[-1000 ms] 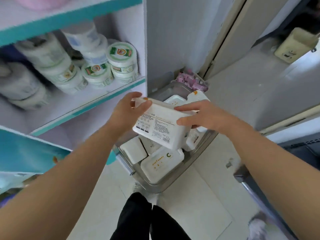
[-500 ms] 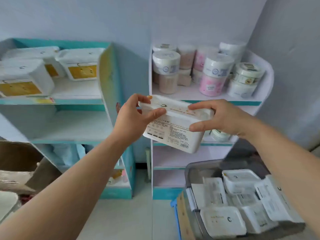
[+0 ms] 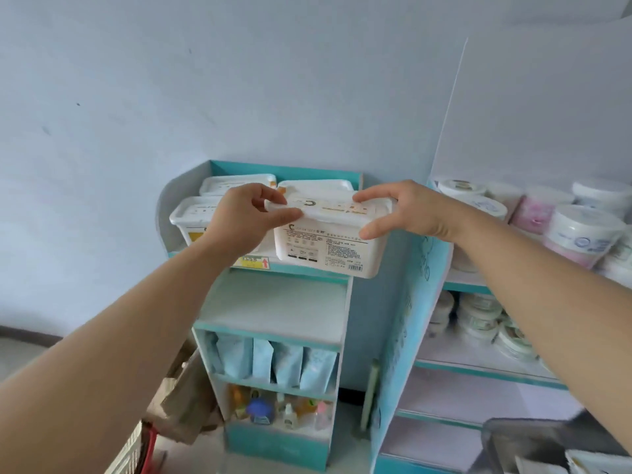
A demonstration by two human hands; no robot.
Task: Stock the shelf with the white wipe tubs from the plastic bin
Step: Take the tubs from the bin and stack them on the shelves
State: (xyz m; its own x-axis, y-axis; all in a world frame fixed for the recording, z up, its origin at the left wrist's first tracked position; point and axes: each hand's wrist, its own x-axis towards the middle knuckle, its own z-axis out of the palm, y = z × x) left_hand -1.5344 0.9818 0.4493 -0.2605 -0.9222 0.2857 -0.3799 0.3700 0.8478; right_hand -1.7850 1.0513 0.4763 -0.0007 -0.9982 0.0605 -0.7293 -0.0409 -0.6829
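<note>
I have lifted the tub from the bin (now low on my right) up to the shelf. My left hand and right hand pinch its ends. It hangs at the top shelf's front edge, near the other tubs. I think it just needs pushing in.

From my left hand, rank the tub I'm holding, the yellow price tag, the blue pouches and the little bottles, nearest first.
1. Held tub, gripped by the left hand.
2. Yellow price tag, just below, on the shelf edge.
3. Blue pouches, lower shelf.
4. Little bottles, bottom shelf.
</note>
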